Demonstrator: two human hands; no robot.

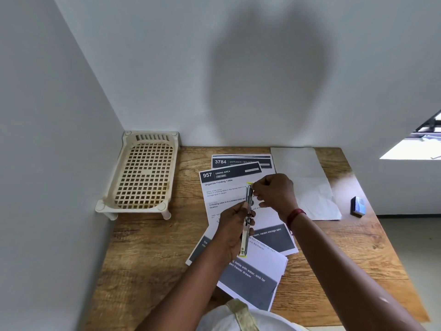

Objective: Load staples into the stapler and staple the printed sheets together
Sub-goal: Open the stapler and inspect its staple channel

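Fingers (pixel 256 187) on stapler (pixel 247 218), sheets (pixel 226 194) underneath

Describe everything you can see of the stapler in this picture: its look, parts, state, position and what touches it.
The stapler is a slim, shiny metal tool with yellow showing at its far and near ends. It is held above the printed sheets, lengthwise away from the person, and looks opened out long. The left hand grips its middle and near part from the side; the right hand pinches its far end with the fingers. Whether staples are inside cannot be seen. It does not rest on the wooden table.
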